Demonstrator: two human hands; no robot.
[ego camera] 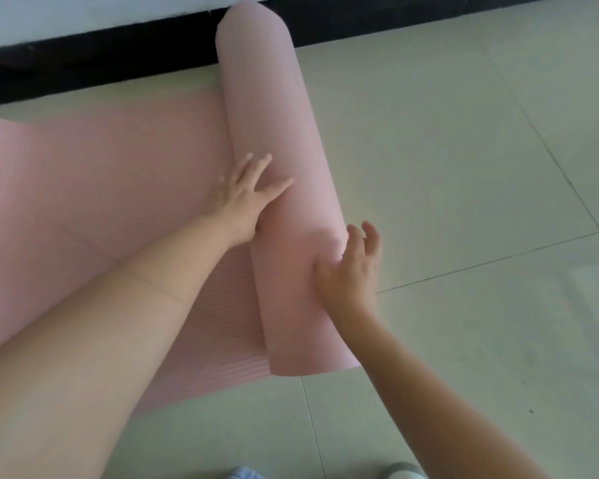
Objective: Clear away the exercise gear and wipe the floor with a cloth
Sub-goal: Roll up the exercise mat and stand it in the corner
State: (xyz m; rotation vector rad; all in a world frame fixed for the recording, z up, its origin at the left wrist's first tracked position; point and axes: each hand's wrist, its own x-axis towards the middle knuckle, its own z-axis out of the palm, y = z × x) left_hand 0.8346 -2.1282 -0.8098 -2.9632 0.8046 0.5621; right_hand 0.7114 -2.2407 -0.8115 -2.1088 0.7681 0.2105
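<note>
Tiled floor (464,167): both hands (fingers apparently straight) press pink mat roll (274,133).

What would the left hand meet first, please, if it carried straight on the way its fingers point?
The left hand already rests on the rolled part of the pink foam exercise mat; going on, it would probably slide up over that roll.

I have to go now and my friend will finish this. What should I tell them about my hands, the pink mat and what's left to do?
Left hand: open, fingers spread, pressing on the rolled part of the pink mat.
Right hand: open, resting on the roll's right side, nearer its close end.
Mat: partly rolled. The roll lies on the tiled floor, its far end by the dark base at the wall. The flat part spreads to the left.
Done: part of the rolling.
Left: roll up the flat part, put the mat away, wipe the floor. No cloth is in view.
</note>
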